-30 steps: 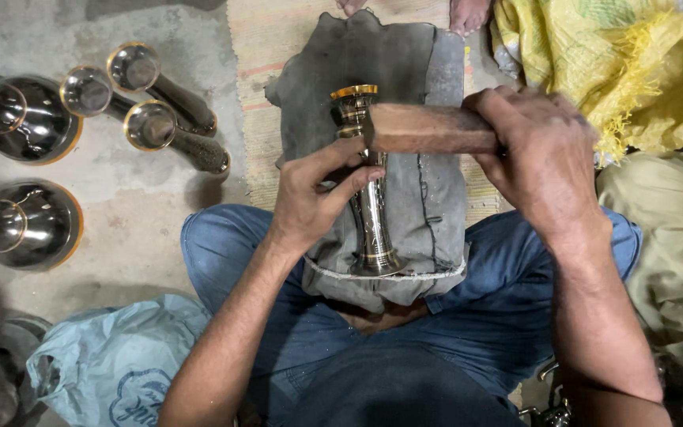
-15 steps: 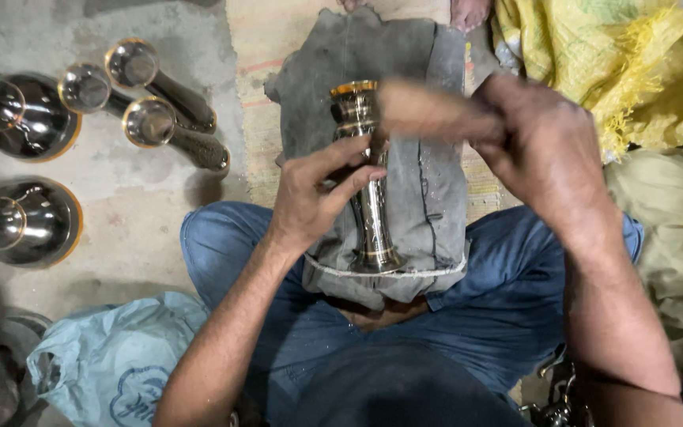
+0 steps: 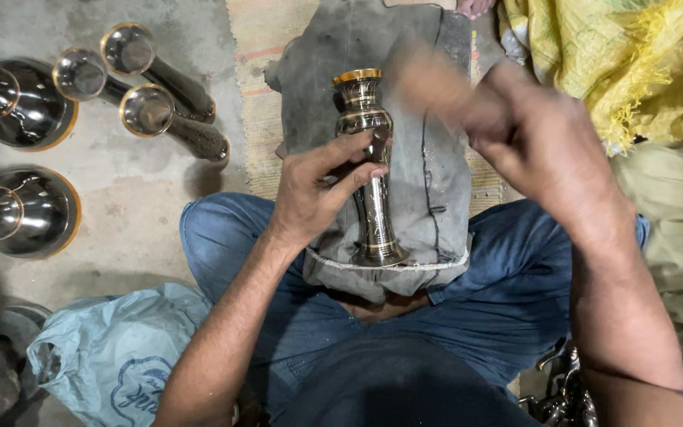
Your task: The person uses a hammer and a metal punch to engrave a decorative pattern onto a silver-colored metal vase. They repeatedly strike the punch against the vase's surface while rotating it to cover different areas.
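Left hand (image 3: 310, 198) fingers clamp the vase (image 3: 367, 170) steady on the cloth (image 3: 428, 158); right hand (image 3: 543, 150), at two o'clock, grips a blurred mallet (image 3: 428, 83).

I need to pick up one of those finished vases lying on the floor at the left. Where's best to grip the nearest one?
Grip the vase around its narrow dark body, coming down from above. It lies on its side on the concrete floor with the wide gold-rimmed mouth facing up-left; the slim middle fits a hand better than the flared mouth.
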Motion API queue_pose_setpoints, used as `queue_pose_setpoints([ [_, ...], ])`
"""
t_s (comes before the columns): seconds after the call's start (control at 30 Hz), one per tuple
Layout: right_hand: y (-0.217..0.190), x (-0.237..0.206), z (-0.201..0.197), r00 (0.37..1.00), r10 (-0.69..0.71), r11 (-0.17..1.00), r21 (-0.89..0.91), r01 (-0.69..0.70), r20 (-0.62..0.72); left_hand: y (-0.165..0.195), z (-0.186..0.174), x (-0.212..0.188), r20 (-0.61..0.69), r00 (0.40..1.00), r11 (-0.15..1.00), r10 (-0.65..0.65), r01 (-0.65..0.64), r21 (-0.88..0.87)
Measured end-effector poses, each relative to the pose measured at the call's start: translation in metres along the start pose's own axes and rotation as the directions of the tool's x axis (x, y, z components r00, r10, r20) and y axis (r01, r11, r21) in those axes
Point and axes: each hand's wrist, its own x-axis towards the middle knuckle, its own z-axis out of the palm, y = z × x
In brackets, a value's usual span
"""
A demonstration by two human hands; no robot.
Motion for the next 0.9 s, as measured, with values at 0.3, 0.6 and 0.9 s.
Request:
queue_pose_setpoints([
  [0.3, -0.002, 0.004, -0.001, 0.995, -0.098, 0.966, -0.243, 0.092, -0.010, -0.003, 0.001, -0.004, 0.008, 1.000, 1.000, -0.013, 0.012, 0.025],
  [0.6, -0.007, 0.005, 0.000, 0.997, -0.073, 0.996, -0.056, 0.074, 0.021, -0.002, 0.002, -0.013, -0.007, 1.000, 0.995, 0.006, -0.007, -0.104],
  [0.9, -0.004, 0.002, 0.008, 0.967, -0.255, 0.921, -0.312, 0.234, -0.027, -0.001, 0.001, -0.016, 0.041, 0.994, 0.993, -0.106, 0.107, -0.043],
])
